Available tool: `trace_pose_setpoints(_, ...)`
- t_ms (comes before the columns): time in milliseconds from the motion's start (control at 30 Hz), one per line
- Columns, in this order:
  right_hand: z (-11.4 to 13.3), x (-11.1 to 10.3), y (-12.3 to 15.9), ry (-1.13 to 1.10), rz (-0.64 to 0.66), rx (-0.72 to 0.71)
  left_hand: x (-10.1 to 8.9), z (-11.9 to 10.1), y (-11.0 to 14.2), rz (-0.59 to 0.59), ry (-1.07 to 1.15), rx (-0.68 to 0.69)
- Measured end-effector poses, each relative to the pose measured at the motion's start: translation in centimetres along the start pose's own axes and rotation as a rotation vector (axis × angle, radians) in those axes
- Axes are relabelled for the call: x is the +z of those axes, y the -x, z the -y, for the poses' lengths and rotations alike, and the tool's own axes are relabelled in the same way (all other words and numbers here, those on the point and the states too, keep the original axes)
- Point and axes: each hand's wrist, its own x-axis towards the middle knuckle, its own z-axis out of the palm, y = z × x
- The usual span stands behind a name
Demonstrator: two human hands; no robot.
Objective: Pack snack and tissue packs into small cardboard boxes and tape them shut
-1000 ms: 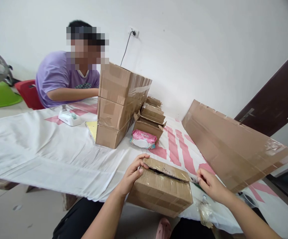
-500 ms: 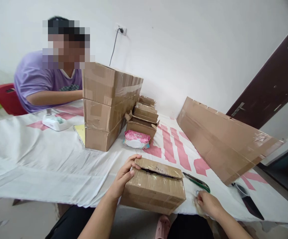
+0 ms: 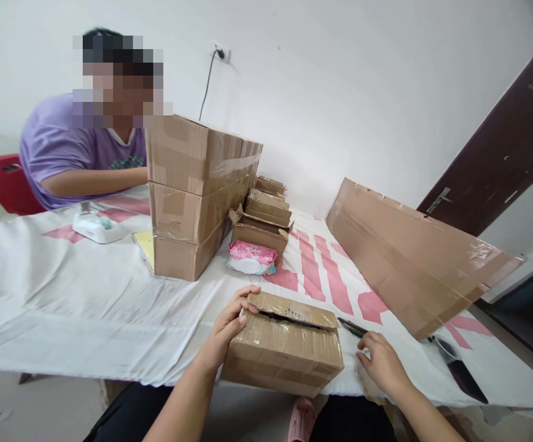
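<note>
A small brown cardboard box (image 3: 285,353) sits at the table's near edge, its top flap slightly raised over a dark gap. My left hand (image 3: 229,328) grips the box's left end, fingers over the top corner. To the right of the box, my right hand (image 3: 381,362) hovers with thumb and fingers apart, and nothing shows between them. Its fingers are at the dark, green-handled scissors (image 3: 350,328), covering their handle end. Whether they touch the scissors I cannot tell. Beneath this hand a crumpled clear scrap (image 3: 368,388), perhaps tape, hangs at the table edge.
Stacked cardboard boxes (image 3: 178,209) stand left of centre, beside open boxes (image 3: 260,233) and a pink wipes pack (image 3: 252,258). A large cardboard sheet (image 3: 414,252) leans at right, near a black-bladed tool (image 3: 466,377). A person in purple (image 3: 73,147) sits behind the stack.
My right hand has moved up from the clear scrap to the scissors' handle end, its fingers loosening. My left hand and the box stay in place.
</note>
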Motion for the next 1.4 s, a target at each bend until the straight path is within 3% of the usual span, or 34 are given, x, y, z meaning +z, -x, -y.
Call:
trace_pose_setpoints(133, 3.8, -2.5, -0.3, -0.189, -0.370, -0.225, 0.0, -0.1, 0.0, -0.003, -0.004, 0.001)
trace_pose_setpoints(233, 7.1, -4.0, 0.1, -0.259, -0.484, -0.392, 0.0, -0.1, 0.0, -0.011, -0.007, -0.002)
trace_pose_setpoints(333, 9.8, -4.7, 0.5, -0.277, -0.439, -0.544, 0.0, -0.1, 0.0, -0.010, -0.012, -0.005)
trace_pose_setpoints(433, 11.4, -4.7, 0.6, -0.248, -0.353, -0.592, 0.1, -0.3, -0.1, -0.002, -0.010, -0.002)
trace_pose_setpoints(600, 11.9, -4.4, 0.4, -0.177, -0.311, -0.546, 0.2, -0.5, -0.1, -0.004, 0.000, 0.009)
trace_pose_setpoints(867, 11.6, -4.2, 0.6, -0.209, -0.263, -0.441, -0.1, 1.1, -0.1, 0.007, -0.001, 0.075)
trace_pose_setpoints(1067, 12.5, -5.5, 1.0, -0.273, -0.352, -0.399, 0.1, 1.1, 0.1, -0.008, -0.025, 0.078)
trace_pose_setpoints(1167, 13.2, -6.1, 2.2, -0.340, -0.354, -0.512, 0.1, 0.9, 0.0, -0.031, -0.066, 0.049)
trace_pose_setpoints(1300, 13.9, -5.8, 3.3, -0.358, -0.227, -0.743, 0.1, 0.6, 0.0, -0.028, -0.074, 0.029)
trace_pose_setpoints(1400, 14.1, -5.4, 3.4, -0.298, -0.209, -0.746, 0.1, 0.5, 0.1, -0.001, -0.053, 0.032)
